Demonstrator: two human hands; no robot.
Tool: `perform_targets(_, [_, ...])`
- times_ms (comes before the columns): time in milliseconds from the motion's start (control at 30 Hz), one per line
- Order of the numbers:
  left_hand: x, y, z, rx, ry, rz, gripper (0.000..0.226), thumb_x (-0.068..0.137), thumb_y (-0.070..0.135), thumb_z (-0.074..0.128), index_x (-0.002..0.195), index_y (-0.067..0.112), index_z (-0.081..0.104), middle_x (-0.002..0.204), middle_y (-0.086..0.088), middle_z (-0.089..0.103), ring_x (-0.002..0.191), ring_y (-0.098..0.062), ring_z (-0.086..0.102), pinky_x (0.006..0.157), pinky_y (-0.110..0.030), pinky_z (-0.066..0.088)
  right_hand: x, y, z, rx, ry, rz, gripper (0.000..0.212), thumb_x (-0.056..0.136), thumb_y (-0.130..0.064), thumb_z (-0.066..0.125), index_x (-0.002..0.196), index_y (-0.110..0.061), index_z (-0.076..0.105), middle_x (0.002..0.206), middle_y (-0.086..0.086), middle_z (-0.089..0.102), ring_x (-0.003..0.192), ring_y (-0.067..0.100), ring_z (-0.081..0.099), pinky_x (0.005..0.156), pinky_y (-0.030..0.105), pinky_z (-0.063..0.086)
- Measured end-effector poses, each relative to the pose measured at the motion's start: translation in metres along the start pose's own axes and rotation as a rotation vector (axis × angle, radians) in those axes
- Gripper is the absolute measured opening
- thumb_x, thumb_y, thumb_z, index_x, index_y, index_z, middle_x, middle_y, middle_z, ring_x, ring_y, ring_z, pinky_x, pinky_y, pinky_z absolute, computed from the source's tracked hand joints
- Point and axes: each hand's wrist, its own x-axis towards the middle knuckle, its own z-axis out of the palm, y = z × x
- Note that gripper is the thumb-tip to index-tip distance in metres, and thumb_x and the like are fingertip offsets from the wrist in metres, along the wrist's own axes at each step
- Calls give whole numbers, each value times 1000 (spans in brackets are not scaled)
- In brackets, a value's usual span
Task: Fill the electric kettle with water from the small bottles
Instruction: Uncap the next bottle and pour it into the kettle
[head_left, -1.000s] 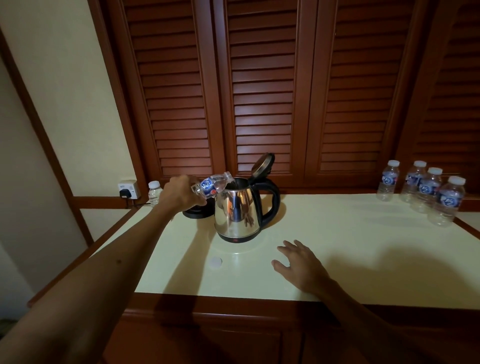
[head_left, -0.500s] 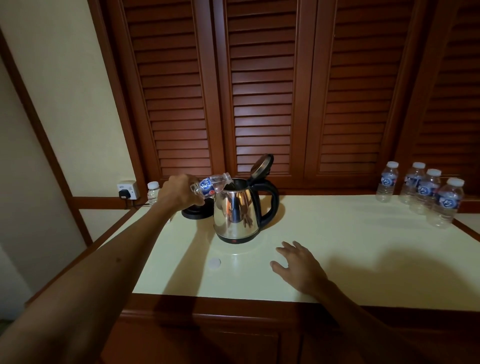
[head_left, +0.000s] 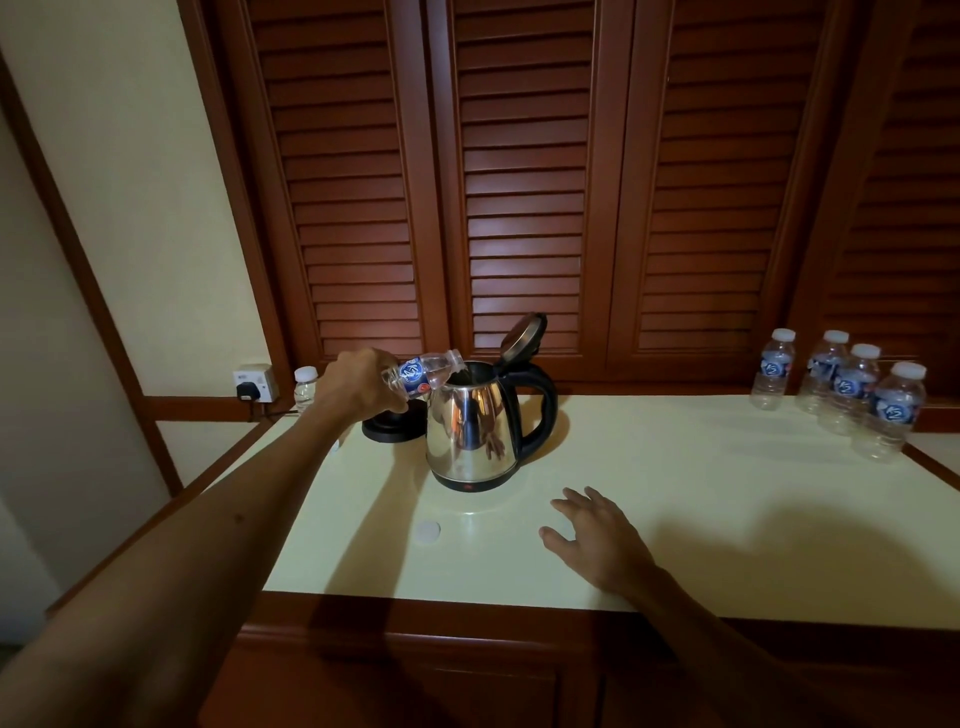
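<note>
A steel electric kettle (head_left: 470, 434) with a black handle stands on the cream counter (head_left: 701, 499), its lid (head_left: 522, 335) flipped up. My left hand (head_left: 358, 387) grips a small water bottle (head_left: 423, 373) tipped on its side, its neck over the kettle's open mouth. My right hand (head_left: 597, 540) rests flat on the counter in front of the kettle, fingers spread. A white bottle cap (head_left: 428, 531) lies on the counter near the front. Several full bottles (head_left: 852, 389) stand at the back right.
The kettle's black base (head_left: 392, 428) sits behind my left hand. Another capped bottle (head_left: 305, 387) stands at the back left by a wall socket with a plug (head_left: 254, 387). Louvred wooden doors (head_left: 519, 208) rise behind the counter.
The tipped bottle stays over the kettle's mouth, held in the same place. My right hand has not moved on the counter.
</note>
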Motion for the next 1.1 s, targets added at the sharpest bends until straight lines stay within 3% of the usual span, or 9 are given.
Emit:
perform_targets(367, [1,-1,-5,48,13,20,62,69,25,85,127,20,64,116,-9,70,94,-22,64,70,-33,55,1,0,1,10,-1,13,62,92,-59,39,144,-25,40,156,-4,30,145,22,19,116,39,18])
perform_targets(600, [2,-2,-6,76,37,36,60,68,25,86,124,17,65,110,-8,71,83,-18,57,63,-29,44,1,0,2,10,9,9,61,92,-58,40,143,-24,42,155,-3,31,145,22,20,116,39,18])
perform_targets(833, [3,-3,-6,70,40,50,56,70,24,86,121,15,64,110,-9,70,92,-23,64,65,-29,49,1,1,3,13,13,7,61,92,-59,39,143,-25,42,155,-4,31,145,21,20,116,39,19])
perform_targets(1100, [5,-6,-6,81,62,23,56,68,25,88,118,13,64,108,-9,71,85,-21,62,62,-28,50,1,2,3,14,20,-2,61,92,-59,40,142,-25,43,154,-3,32,145,22,21,116,38,20])
